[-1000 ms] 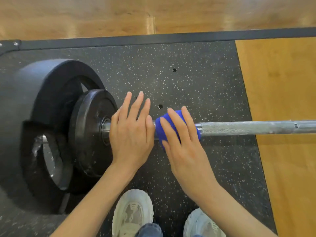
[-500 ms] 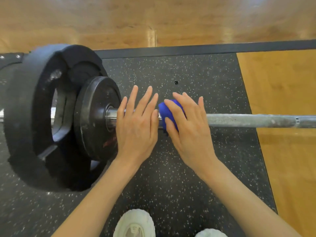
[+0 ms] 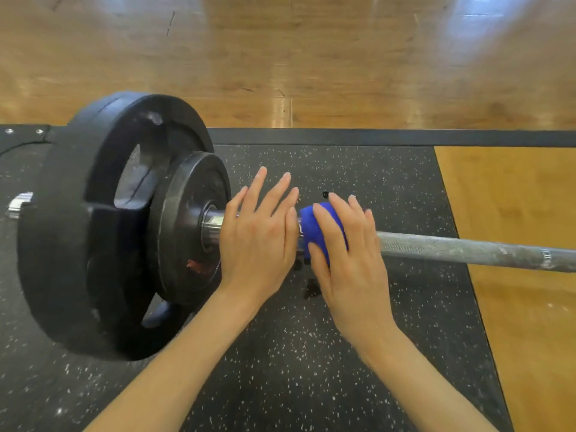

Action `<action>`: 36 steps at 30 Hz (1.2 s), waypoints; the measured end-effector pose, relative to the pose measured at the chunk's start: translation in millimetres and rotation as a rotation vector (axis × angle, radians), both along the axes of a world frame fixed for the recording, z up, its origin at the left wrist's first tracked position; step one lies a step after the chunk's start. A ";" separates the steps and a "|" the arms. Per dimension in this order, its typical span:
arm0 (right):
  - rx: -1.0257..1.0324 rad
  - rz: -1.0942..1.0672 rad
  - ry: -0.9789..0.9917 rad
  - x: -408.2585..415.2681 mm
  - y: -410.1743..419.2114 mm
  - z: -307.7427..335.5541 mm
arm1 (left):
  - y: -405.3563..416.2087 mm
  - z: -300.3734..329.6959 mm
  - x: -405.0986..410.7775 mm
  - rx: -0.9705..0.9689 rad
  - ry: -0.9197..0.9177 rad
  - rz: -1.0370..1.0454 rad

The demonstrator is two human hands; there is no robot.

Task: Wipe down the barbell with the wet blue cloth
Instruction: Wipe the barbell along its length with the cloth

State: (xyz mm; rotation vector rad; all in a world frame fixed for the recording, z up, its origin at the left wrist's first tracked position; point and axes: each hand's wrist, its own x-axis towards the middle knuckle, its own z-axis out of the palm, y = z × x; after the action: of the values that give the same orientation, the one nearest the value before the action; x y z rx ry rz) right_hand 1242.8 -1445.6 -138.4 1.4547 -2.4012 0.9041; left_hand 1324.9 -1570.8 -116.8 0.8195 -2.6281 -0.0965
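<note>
Pressed the blue cloth (image 3: 314, 229) onto the barbell (image 3: 452, 249) just inside the inner plate (image 3: 187, 226) with the right hand (image 3: 349, 260), fingers straight and lightly spread over it. Laid the left hand (image 3: 258, 241) flat on the bar beside it, fingers straight, slightly fanned. Seemed mid-wipe, with the long, blotchy shaft toward the right apparently left to do.

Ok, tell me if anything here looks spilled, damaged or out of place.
Small dark patches on the speckled black rubber mat, just below the blue cloth on the steel barbell, look like drips.
</note>
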 end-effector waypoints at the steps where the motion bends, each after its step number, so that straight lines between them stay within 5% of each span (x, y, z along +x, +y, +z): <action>1: 0.006 0.041 0.068 0.0 3.7 -6.2 | -3.5 0.3 -2.9 -0.002 -0.008 -0.001; 4: 0.008 0.072 0.162 -11.6 -1.1 -12.8 | -13.3 0.4 -13.0 0.013 -0.016 -0.001; 10: -0.104 -0.080 -0.056 -20.6 -34.4 -1.0 | -34.0 3.8 -16.5 0.009 0.005 -0.088; 15: -0.072 0.042 0.233 -33.4 -20.6 -38.8 | -43.4 -3.8 -22.6 0.041 0.034 -0.025; 22: -0.209 -0.011 0.188 -48.9 -63.5 -32.4 | -63.8 0.6 -47.6 0.050 0.000 -0.021; 27: -0.154 0.058 0.380 -73.7 -57.4 -51.1 | -76.8 2.9 -69.5 0.125 0.061 0.026; 32: -0.214 -0.002 0.106 -83.3 -92.5 -13.2 | -85.9 3.6 -85.3 0.148 0.051 0.045; 36: -0.149 0.057 0.118 -72.6 -74.7 -34.1 | -85.9 4.1 -85.5 0.156 0.075 0.051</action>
State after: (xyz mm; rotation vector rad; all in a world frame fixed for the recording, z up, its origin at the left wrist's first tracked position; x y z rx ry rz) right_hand 1170.2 -1520.3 -172.4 1.4840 -2.1692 0.9591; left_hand 1239.4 -1656.7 -112.7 0.9159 -2.5512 -0.3162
